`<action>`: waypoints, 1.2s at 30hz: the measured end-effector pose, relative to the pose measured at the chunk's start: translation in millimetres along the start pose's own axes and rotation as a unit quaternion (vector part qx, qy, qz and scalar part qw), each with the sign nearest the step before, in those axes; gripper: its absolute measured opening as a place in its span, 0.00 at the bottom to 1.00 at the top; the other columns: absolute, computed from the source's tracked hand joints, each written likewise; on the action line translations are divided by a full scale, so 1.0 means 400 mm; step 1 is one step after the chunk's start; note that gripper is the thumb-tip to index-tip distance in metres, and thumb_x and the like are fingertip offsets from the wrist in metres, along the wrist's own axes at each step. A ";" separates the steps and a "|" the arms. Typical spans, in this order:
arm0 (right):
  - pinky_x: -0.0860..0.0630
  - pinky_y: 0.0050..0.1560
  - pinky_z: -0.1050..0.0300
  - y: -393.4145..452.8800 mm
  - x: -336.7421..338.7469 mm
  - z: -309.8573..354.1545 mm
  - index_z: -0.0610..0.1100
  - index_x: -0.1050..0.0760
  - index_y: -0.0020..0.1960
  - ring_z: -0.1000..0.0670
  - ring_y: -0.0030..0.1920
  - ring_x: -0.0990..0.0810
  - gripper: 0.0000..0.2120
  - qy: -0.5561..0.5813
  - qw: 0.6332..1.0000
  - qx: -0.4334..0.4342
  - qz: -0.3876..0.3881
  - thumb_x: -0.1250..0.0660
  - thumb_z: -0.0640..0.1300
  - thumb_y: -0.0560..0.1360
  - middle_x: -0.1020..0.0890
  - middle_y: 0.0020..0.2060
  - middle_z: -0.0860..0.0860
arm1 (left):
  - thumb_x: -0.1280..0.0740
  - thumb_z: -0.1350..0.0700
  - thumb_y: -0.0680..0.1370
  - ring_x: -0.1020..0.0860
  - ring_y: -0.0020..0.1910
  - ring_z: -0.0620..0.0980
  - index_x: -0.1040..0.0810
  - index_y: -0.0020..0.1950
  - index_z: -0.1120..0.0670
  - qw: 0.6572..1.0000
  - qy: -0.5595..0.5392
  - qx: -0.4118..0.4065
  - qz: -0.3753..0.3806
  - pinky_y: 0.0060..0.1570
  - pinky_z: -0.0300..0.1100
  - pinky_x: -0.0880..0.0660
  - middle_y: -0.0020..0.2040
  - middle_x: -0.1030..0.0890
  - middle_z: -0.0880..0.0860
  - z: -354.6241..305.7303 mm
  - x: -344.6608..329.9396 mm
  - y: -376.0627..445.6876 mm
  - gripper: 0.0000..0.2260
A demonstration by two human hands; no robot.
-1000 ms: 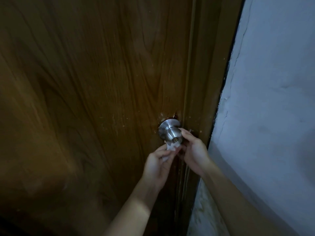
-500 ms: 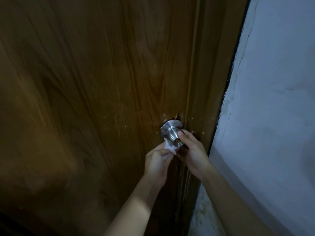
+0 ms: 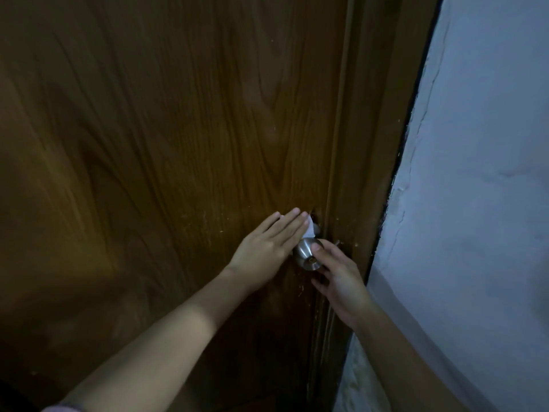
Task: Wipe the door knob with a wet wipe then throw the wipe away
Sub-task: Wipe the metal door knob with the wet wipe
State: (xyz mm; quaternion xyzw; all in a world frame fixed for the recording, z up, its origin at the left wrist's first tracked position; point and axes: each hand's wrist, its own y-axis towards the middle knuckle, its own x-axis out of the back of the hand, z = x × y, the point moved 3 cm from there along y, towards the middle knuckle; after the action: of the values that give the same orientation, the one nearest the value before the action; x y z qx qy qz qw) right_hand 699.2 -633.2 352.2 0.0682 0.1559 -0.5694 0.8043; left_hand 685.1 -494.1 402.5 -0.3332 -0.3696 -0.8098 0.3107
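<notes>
A round silver door knob [image 3: 306, 254] with a keyhole in its face sticks out of the brown wooden door [image 3: 178, 144] near its right edge. My left hand [image 3: 267, 245] lies flat over the knob's upper left side, fingers straight, pressing a white wet wipe [image 3: 310, 228] against the knob's base; only a small corner of the wipe shows past the fingertips. My right hand [image 3: 338, 278] touches the knob's right side with thumb and fingertips, below and to the right of it.
The door frame [image 3: 374, 144] runs down just right of the knob. A pale blue-white wall [image 3: 475, 203] with cracks fills the right side. The lighting is dim.
My left hand has risen from under the knob to its upper left, carrying the wipe up to the knob's base. My right hand stayed at the knob's right side.
</notes>
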 end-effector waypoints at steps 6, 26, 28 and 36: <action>0.30 0.48 0.59 -0.002 -0.011 0.002 0.52 0.26 0.59 0.54 0.55 0.23 0.13 0.023 1.000 0.007 -0.004 0.36 0.47 0.74 0.20 0.55 0.52 | 0.55 0.58 0.74 0.58 0.73 0.51 0.56 0.74 0.55 0.995 0.078 -0.050 0.046 0.71 0.50 0.57 0.74 0.59 0.54 0.037 -0.031 -0.060 0.27; 0.26 0.50 0.58 -0.005 -0.024 0.003 0.48 0.25 0.60 0.49 0.56 0.21 0.13 0.062 0.997 0.015 -0.034 0.37 0.44 0.75 0.20 0.56 0.48 | 0.50 0.52 0.80 0.72 0.67 0.54 0.73 0.69 0.59 0.985 0.124 -0.038 0.111 0.66 0.50 0.69 0.68 0.73 0.58 -0.006 0.039 0.030 0.32; 0.26 0.53 0.57 -0.004 -0.021 0.002 0.47 0.26 0.62 0.49 0.58 0.22 0.15 0.064 0.997 0.015 -0.031 0.36 0.44 0.75 0.21 0.58 0.47 | 0.50 0.53 0.80 0.74 0.67 0.53 0.73 0.69 0.58 0.984 0.129 -0.047 0.117 0.66 0.50 0.69 0.68 0.75 0.57 0.002 0.031 0.012 0.32; 0.26 0.56 0.55 0.005 -0.022 -0.005 0.47 0.26 0.60 0.47 0.59 0.23 0.14 0.078 0.996 0.009 -0.044 0.36 0.43 0.75 0.22 0.59 0.45 | 0.49 0.53 0.80 0.79 0.62 0.54 0.79 0.66 0.58 0.971 0.143 -0.051 0.184 0.63 0.50 0.72 0.64 0.81 0.57 0.018 -0.023 -0.082 0.35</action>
State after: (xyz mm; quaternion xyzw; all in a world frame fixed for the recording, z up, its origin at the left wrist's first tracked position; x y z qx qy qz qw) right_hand 697.8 -624.1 353.0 0.1128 0.2157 -0.5988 0.7630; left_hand 668.0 -468.3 386.3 -0.2913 -0.2123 -0.7957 0.4867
